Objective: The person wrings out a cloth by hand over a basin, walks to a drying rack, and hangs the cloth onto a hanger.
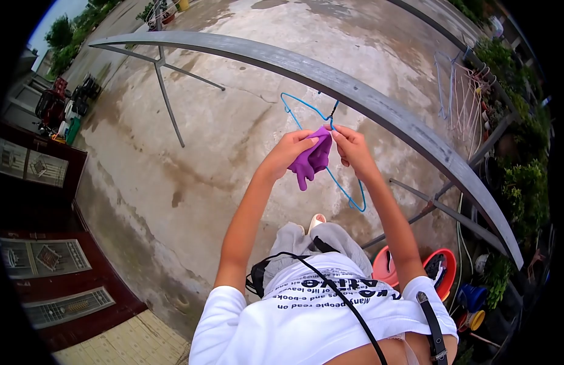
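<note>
A small purple glove [311,159] is stretched at its cuff between my two hands, finger-like ends hanging down. My left hand [292,151] is closed on the cuff's left side, thumb on top. Fingertips of my right hand [353,149] pinch the cuff's upper right edge, close to the neck of a blue clothes hanger [306,102]. The hanger hangs at a slant from the metal rail [330,76], partly behind the glove and hands. Whether the right fingers also touch the hanger, I cannot tell.
Several more hangers [452,91] hang at the right beside plants [519,194]. A red basin [441,274] with dark items stands low on the right, near a blue bucket [472,297]. Rail legs [166,100] brace on the concrete. Dark red doors [47,213] line the left.
</note>
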Demonstrator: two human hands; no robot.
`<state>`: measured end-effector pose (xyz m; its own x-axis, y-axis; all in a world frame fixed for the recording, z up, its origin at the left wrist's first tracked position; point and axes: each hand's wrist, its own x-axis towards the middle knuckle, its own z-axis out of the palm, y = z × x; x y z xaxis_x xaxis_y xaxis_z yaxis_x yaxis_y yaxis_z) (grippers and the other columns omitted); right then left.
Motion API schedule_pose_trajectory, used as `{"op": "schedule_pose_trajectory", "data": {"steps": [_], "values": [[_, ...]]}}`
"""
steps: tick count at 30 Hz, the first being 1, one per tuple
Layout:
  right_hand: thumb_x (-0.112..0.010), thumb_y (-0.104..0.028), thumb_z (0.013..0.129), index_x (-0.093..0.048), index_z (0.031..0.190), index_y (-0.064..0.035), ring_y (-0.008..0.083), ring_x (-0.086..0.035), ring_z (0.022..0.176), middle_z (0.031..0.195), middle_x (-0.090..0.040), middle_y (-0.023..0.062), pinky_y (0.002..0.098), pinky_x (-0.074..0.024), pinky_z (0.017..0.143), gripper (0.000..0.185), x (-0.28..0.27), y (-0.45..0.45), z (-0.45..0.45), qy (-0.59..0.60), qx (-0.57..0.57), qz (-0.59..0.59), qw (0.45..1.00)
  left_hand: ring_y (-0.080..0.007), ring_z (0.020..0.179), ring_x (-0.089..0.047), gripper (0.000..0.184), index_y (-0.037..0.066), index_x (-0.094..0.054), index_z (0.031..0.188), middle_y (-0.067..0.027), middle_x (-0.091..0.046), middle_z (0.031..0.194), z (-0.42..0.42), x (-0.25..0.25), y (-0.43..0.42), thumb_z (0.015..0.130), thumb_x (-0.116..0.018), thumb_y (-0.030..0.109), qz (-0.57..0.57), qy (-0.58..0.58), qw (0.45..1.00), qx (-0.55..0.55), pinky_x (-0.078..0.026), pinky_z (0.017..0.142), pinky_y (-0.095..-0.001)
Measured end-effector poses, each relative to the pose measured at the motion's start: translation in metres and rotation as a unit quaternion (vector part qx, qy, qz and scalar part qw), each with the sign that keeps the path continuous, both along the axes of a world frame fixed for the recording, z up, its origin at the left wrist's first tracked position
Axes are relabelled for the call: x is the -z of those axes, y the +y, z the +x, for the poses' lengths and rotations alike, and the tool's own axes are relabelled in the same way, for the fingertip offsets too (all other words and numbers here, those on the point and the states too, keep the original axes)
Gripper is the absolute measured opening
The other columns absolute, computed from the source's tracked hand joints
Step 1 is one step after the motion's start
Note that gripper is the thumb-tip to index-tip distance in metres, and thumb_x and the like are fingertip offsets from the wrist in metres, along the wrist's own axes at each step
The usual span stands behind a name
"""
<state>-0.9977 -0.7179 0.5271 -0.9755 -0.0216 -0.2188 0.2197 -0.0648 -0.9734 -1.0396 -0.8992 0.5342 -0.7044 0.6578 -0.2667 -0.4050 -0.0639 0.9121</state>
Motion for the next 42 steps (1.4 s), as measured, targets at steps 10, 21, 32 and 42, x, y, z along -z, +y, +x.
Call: {"op": "schedule_pose_trajectory", "data": {"steps": [10, 21, 32, 42], "values": [[-0.047, -0.02, 0.088, -0.053, 0.114, -0.0062, 0.0011, -0.027, 0.042, 0.051, -0.032, -0.0086, 0.0181, -0.0216, 0.037, 0.03, -0.023, -0.011, -0.002, 0.009, -0.06, -0.027, 0.998, -0.0114, 0.081, -0.058, 0.026, 0.002, -0.054, 0.106, -0.0066, -0.06, 0.095, -0.031, 0.027, 0.008, 0.083, -0.05, 0.015, 0.151, -0.052, 0.977, -0.139, -0.046, 0.073, -0.0233], [-0.046, -0.02, 0.088, -0.054, 0.111, -0.0066, 0.0022, -0.025, 0.043, 0.051, -0.029, -0.0076, 0.02, -0.0217, 0.039, 0.028, -0.026, -0.024, -0.027, 0.006, -0.085, -0.048, 0.995, -0.0355, 0.061, -0.055, 0.017, 0.003, -0.05, 0.084, -0.0179, -0.056, 0.064, 0.067, 0.057, 0.058, 0.08, -0.047, 0.019, -0.335, 0.445, 0.826, 0.086, -0.041, 0.053, -0.0464], [-0.047, -0.02, 0.088, -0.056, 0.109, -0.0066, 0.0025, -0.025, 0.042, 0.051, -0.029, -0.0076, 0.0202, -0.0224, 0.038, 0.027, -0.02, -0.034, -0.025, 0.012, -0.058, -0.066, 0.996, -0.0291, 0.062, -0.056, 0.023, -0.002, -0.049, 0.089, -0.0138, -0.055, 0.069, 0.099, 0.069, 0.063, 0.07, -0.051, 0.012, -0.274, 0.581, 0.754, 0.139, -0.044, 0.051, -0.0396], [-0.047, -0.018, 0.088, -0.052, 0.113, -0.0076, 0.0018, -0.021, 0.043, 0.052, -0.026, -0.0085, 0.0195, -0.0189, 0.038, 0.028, -0.047, -0.016, -0.009, 0.008, -0.077, -0.152, 0.985, -0.0285, 0.077, -0.052, 0.031, -0.002, -0.047, 0.104, -0.0151, -0.053, 0.083, 0.119, 0.063, 0.049, 0.074, -0.051, 0.005, -0.209, 0.571, 0.794, -0.026, -0.042, 0.068, -0.037]]}}
